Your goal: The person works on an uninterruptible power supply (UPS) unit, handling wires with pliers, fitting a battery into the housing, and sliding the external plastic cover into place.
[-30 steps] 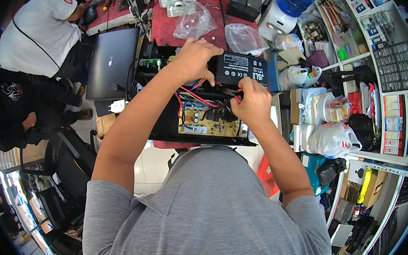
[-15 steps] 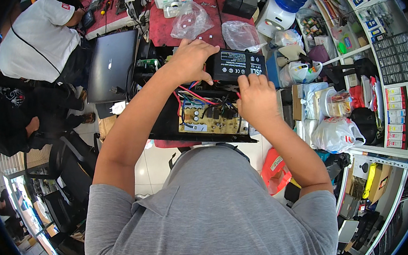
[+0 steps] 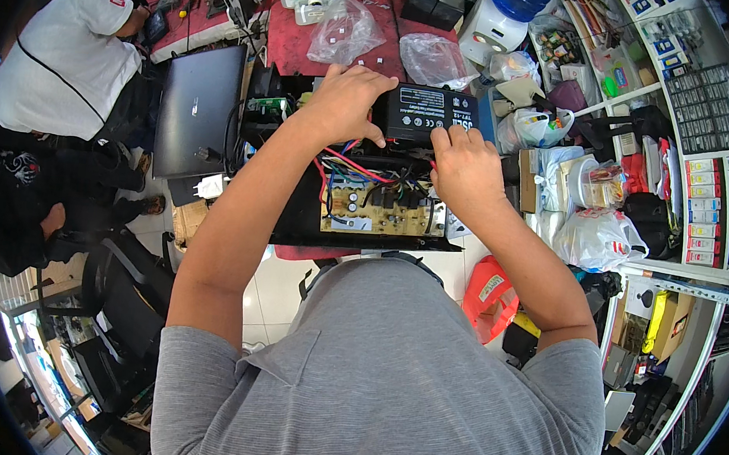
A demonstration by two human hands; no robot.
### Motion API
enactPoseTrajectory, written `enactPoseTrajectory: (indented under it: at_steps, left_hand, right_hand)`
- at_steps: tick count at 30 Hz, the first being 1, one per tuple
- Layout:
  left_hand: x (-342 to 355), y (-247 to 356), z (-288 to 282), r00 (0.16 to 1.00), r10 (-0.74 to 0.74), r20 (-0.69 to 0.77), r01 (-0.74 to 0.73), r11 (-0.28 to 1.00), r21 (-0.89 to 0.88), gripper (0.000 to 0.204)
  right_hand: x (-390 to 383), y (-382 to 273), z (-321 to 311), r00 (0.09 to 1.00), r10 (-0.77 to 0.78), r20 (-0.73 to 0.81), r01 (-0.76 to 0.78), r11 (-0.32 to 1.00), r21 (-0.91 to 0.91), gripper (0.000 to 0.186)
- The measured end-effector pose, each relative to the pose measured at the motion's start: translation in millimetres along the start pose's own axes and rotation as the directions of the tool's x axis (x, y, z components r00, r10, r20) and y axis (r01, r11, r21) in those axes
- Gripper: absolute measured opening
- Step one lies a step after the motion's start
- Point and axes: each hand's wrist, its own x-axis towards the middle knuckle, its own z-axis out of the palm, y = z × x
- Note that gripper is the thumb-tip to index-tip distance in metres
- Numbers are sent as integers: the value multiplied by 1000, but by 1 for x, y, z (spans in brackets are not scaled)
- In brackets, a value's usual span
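An opened black device case [image 3: 296, 213] lies in front of me with a tan circuit board [image 3: 378, 216] and red, blue and black wires [image 3: 352, 167] inside. A black rectangular battery [image 3: 427, 112] sits at its far end. My left hand [image 3: 341, 104] grips the battery's left end, fingers curled over its top. My right hand [image 3: 461, 162] rests at the battery's near right edge, fingertips pinched at the wires there; what it pinches is hidden.
A closed grey laptop [image 3: 197, 109] lies to the left. Clear plastic bags [image 3: 343, 31] sit on a red mat [image 3: 289, 43] behind. Another person in a white shirt [image 3: 62, 62] sits at far left. Shelves with bags and boxes [image 3: 593, 195] stand on the right.
My left hand stays on the battery. My right hand has shifted slightly up toward the battery's near edge. The view has tilted a little.
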Motion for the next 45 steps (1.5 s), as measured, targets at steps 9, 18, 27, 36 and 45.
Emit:
enactPoseTrajectory:
  at_steps: [9, 18, 27, 36, 45]
  left_hand:
    - [1, -2, 1, 1000, -7, -9, 7, 1000, -27, 96]
    - [3, 0, -5, 999, -21, 24, 23, 998, -63, 96]
    - [5, 1, -7, 1000, -8, 29, 9, 999, -40, 94]
    - [4, -2, -3, 1000, 16, -7, -16, 998, -56, 92]
    - [5, -3, 0, 999, 25, -25, -26, 998, -63, 91]
  right_hand:
    - [-1, 5, 6, 994, -10, -111, 21, 995, 100, 38]
    - [-5, 3, 16, 984, 84, -154, -57, 983, 174, 41]
    - [-7, -2, 15, 975, 162, -151, -120, 959, 256, 34]
    - [-10, -1, 24, 966, 180, -183, -117, 942, 313, 33]
    - [-8, -1, 23, 965, 184, -186, -117, 939, 324, 34]
